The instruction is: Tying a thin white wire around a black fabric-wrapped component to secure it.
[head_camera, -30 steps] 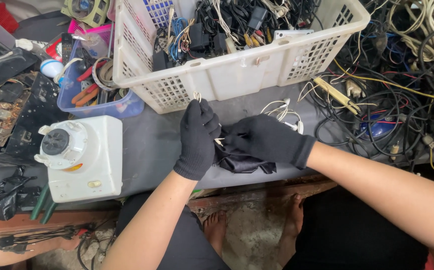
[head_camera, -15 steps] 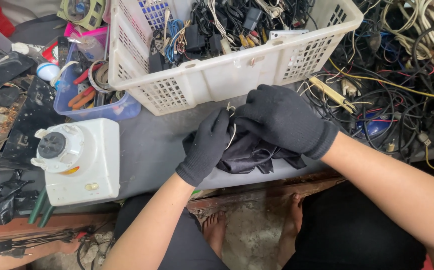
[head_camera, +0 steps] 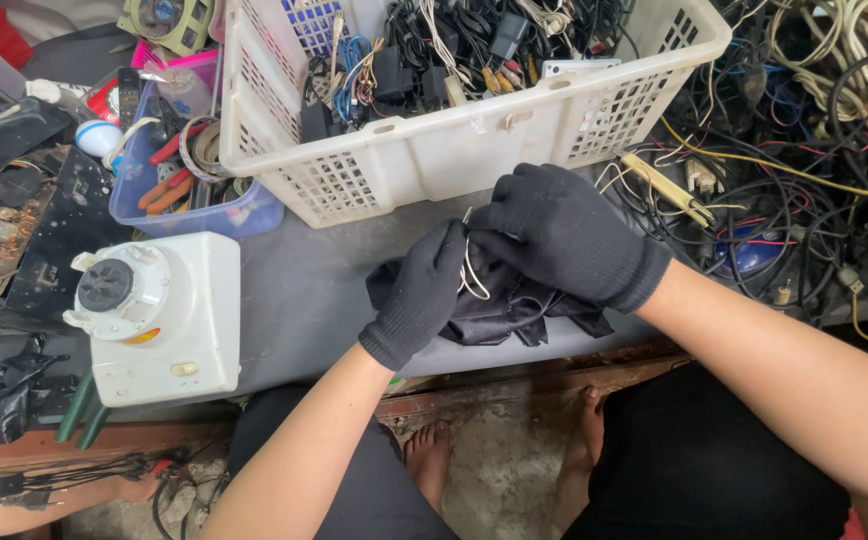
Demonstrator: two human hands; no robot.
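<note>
Both gloved hands are closing together over a thin pale wire (head_camera: 472,275): the left hand (head_camera: 424,292) is pinching it, and the right hand (head_camera: 562,235) is curling over a black cloth (head_camera: 514,310) on the worktop (head_camera: 304,300). The wire's ends are lying hidden between the fingers.

One head-worn camera looks steeply down, close over the table (head_camera: 294,300).

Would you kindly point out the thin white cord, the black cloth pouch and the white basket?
thin white cord (head_camera: 472,280), head view, loop between the gloved hands.
black cloth pouch (head_camera: 514,310), head view, its crumpled middle.
white basket (head_camera: 434,165), head view, its front wall.
</note>
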